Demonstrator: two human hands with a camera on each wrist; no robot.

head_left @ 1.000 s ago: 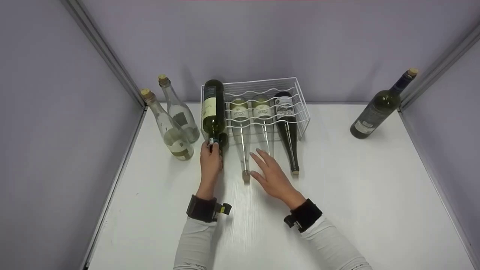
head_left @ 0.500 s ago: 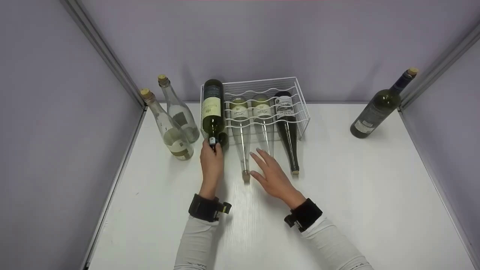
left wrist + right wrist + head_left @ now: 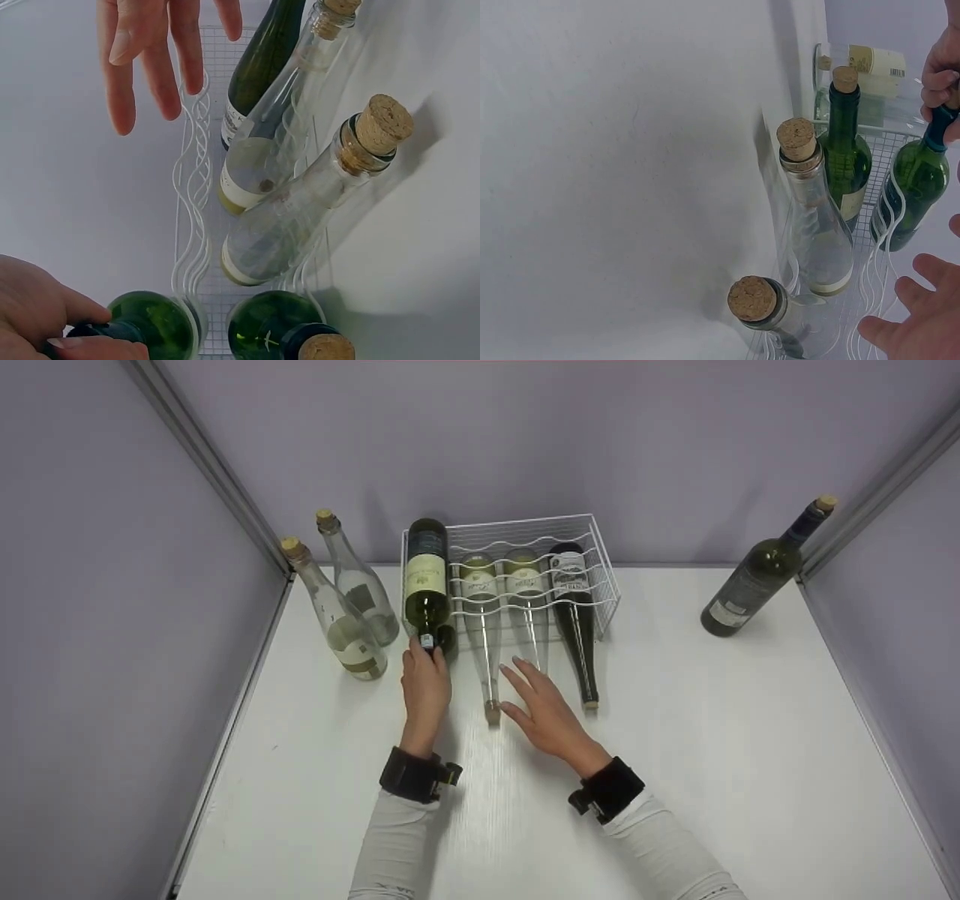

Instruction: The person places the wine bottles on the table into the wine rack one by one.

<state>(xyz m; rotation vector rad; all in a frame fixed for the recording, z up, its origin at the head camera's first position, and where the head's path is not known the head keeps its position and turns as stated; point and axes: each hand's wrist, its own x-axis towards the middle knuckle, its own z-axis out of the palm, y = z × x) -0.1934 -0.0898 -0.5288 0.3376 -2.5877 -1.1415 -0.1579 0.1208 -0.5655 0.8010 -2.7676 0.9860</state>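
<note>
My left hand (image 3: 426, 690) grips the neck of a green wine bottle (image 3: 427, 574), which lies on the upper left of a white wire wine rack (image 3: 609, 601). Its cream label faces up. Under it, a second corked green bottle (image 3: 845, 142) lies lower in the rack. Two clear bottles (image 3: 277, 232) and a dark bottle (image 3: 576, 622) lie beside that one, necks toward me. My right hand (image 3: 551, 720) hovers over the clear bottles' necks with fingers spread, holding nothing. It hides the end of one clear bottle in the head view.
Two clear corked bottles (image 3: 347, 634) stand upright left of the rack, close to it. A dark wine bottle (image 3: 750, 585) stands at the far right of the white table (image 3: 750, 780). Grey panels (image 3: 510, 442) enclose the back and sides.
The green bottle has turned about its length, so its label has rolled rightward to face up. My left hand and wrist have shifted slightly right. The right hand has stayed put.
</note>
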